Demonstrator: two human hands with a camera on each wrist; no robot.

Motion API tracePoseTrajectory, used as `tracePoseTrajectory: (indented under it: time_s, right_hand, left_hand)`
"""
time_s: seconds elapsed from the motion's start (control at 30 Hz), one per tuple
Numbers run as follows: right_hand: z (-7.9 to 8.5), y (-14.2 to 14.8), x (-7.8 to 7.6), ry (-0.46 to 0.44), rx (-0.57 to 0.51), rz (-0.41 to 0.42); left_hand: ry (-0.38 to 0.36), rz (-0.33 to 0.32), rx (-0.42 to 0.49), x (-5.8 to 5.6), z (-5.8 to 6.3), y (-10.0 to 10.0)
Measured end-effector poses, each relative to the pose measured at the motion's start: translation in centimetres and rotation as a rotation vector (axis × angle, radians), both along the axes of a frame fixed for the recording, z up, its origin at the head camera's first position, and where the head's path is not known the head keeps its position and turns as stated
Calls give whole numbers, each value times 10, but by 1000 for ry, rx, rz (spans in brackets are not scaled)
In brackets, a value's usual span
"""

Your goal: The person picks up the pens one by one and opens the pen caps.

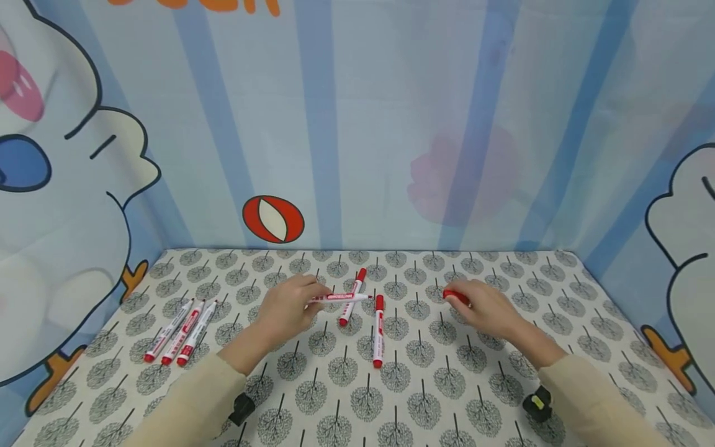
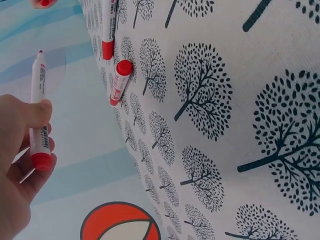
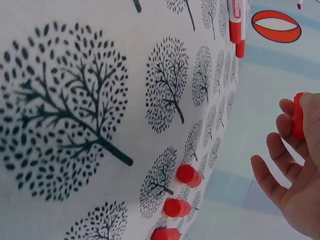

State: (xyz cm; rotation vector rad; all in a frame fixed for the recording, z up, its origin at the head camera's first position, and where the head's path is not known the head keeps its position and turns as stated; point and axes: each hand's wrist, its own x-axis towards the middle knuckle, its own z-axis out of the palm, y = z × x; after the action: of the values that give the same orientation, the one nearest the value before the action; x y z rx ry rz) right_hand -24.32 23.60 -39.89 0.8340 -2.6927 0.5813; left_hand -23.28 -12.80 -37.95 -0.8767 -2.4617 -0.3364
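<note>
My left hand (image 1: 287, 308) grips a white marker (image 1: 339, 298) by its barrel, its bare tip pointing right. In the left wrist view, thumb and fingers close round the marker (image 2: 39, 92), red end down. My right hand (image 1: 485, 305) pinches a red marker cap (image 1: 458, 296), held above the cloth; the right wrist view shows this cap (image 3: 298, 116) between thumb and forefinger. Between the hands lie two capped red markers, a nearer one (image 1: 378, 332) and a tilted farther one (image 1: 346, 311), partly behind the held marker.
Three uncapped markers (image 1: 182, 332) lie side by side at the left, tips away from me. Three loose red caps (image 3: 188, 175) sit in a row on the cloth in the right wrist view. The tree-print cloth (image 1: 424, 403) meets a striped cartoon backdrop (image 1: 368, 124) at the rear.
</note>
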Motion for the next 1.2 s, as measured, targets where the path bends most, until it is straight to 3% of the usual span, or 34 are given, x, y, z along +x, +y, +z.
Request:
tracePoseTrajectory:
  time_s: [0.2, 0.73, 1.07, 1.2]
  right_hand:
    - [0, -1, 0, 12, 23, 7]
    - [0, 4, 5, 29, 76, -8]
    - [4, 6, 8, 10, 70, -22]
    - [5, 8, 9, -9, 63, -39]
  left_hand:
    - [-46, 25, -33, 1, 1, 2]
    - [-187, 225, -16, 0, 1, -15]
    - [-195, 337, -34, 2, 3, -35]
    - [-230, 392, -61, 1, 5, -43]
